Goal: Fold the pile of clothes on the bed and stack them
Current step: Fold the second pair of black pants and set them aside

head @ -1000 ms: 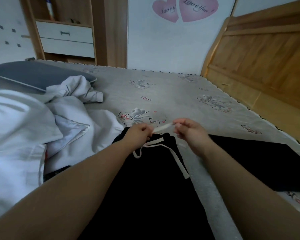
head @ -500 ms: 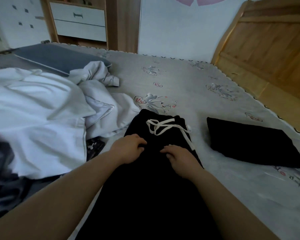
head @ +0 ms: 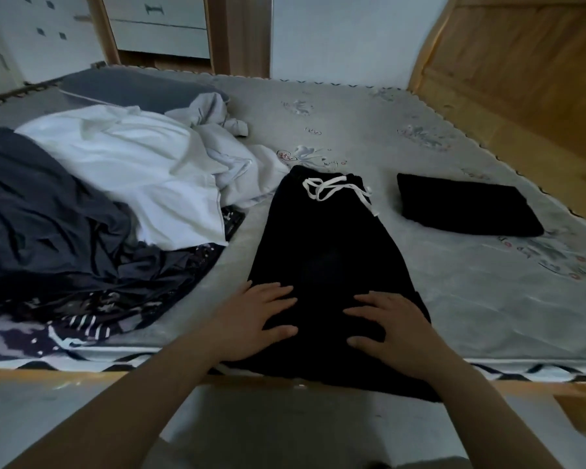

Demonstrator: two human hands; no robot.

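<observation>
Black drawstring trousers [head: 325,252] lie lengthwise on the bed, waistband away from me, with a white drawstring [head: 335,189] looped on top. My left hand [head: 254,319] lies flat with spread fingers on the near left part of the trousers. My right hand [head: 393,330] lies flat on the near right part. A folded black garment [head: 464,208] sits to the right of the trousers. A pile of unfolded clothes spreads on the left: a white garment [head: 132,170], a dark grey one [head: 41,211], a light grey one [head: 217,130] and a patterned one [head: 92,316].
The grey printed bedsheet [head: 369,123] shows between and beyond the clothes. A wooden headboard [head: 521,69] stands at the right. The wooden bed frame edge [head: 82,375] runs along the near side. A grey pillow [head: 132,88] lies at the back left, near a drawer unit [head: 156,25].
My hands let go of the white drawstring and slid toward me down the trousers, from the waistband to the near end. The view pulled back and tilted down.
</observation>
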